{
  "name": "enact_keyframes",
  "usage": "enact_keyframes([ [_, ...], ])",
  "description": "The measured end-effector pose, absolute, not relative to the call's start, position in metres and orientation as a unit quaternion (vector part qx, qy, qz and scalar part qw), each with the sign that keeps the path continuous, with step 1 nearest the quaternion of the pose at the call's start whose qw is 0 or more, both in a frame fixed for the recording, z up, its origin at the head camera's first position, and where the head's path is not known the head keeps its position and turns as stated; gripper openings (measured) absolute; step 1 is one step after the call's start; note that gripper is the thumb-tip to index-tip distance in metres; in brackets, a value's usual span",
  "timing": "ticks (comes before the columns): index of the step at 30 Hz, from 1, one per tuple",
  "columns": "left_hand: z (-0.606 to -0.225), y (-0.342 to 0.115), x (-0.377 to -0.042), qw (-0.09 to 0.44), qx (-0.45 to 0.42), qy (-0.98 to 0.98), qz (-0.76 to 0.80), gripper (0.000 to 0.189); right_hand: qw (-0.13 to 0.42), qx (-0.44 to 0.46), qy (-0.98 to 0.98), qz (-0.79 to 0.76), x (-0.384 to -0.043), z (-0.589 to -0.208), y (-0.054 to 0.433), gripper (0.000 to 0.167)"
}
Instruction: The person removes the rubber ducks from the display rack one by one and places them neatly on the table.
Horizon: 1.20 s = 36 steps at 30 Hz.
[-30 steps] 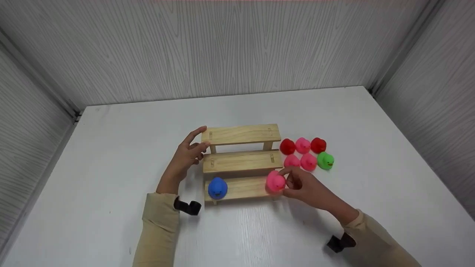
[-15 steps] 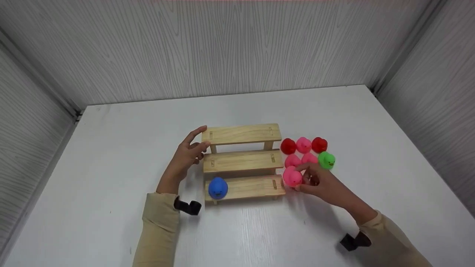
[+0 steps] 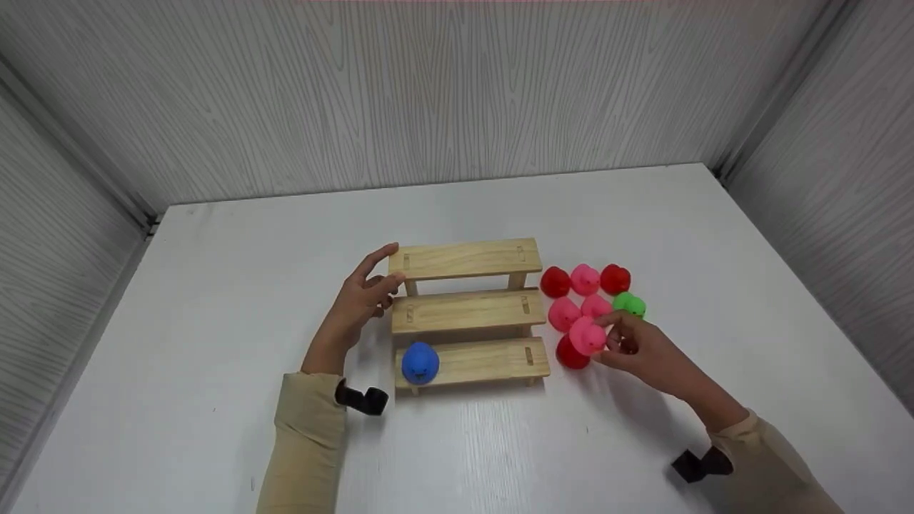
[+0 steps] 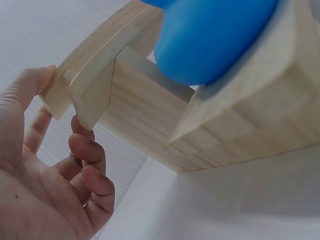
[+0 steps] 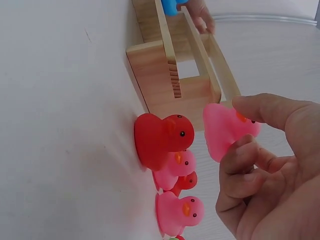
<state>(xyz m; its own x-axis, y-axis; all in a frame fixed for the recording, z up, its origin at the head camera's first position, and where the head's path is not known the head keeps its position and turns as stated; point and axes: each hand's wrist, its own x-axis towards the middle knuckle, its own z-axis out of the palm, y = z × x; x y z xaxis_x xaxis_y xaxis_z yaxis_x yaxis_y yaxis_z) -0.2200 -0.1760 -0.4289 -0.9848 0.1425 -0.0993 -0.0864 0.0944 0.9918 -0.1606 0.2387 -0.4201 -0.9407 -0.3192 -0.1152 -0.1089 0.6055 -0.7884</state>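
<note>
My left hand (image 3: 357,300) grips the left end of the top tier of a three-tier wooden display stand (image 3: 468,312), index finger at the back edge and thumb at the front. On the bottom tier, at its left end, sits a blue rubber duck (image 3: 420,363). Between thumb and fingers my right hand (image 3: 646,350) pinches a pink rubber duck (image 3: 587,335), held up off the table right of the stand. A red rubber duck (image 5: 157,137) stands on the table close by; in the head view the pink one partly covers it.
Right of the stand several rubber ducks stand grouped on the white table (image 3: 214,321): red (image 3: 555,282), pink (image 3: 564,314) and a green duck (image 3: 628,305) partly behind my right hand. Grey wood-grain panels (image 3: 428,93) enclose the back and sides.
My right hand has carried the pink duck from the bottom tier's right end off to the right, over the red duck, which now shows. My left hand keeps its hold on the stand.
</note>
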Motion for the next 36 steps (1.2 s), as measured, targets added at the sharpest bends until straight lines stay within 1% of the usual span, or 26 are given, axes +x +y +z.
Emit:
enact_keyframes([
  [15,-0.426,-0.175,-0.221,0.082,0.017,0.738,0.670,0.057,0.134,-0.107,0.897,-0.408,-0.169,-0.423,0.252,0.054],
  [27,-0.426,-0.174,-0.222,0.080,0.017,0.735,0.673,0.056,0.113,-0.118,0.898,-0.409,-0.166,-0.425,0.266,0.048],
  [36,-0.428,-0.174,-0.222,0.075,0.011,0.738,0.670,0.055,0.142,-0.111,0.900,-0.397,-0.164,-0.427,0.273,0.047],
])
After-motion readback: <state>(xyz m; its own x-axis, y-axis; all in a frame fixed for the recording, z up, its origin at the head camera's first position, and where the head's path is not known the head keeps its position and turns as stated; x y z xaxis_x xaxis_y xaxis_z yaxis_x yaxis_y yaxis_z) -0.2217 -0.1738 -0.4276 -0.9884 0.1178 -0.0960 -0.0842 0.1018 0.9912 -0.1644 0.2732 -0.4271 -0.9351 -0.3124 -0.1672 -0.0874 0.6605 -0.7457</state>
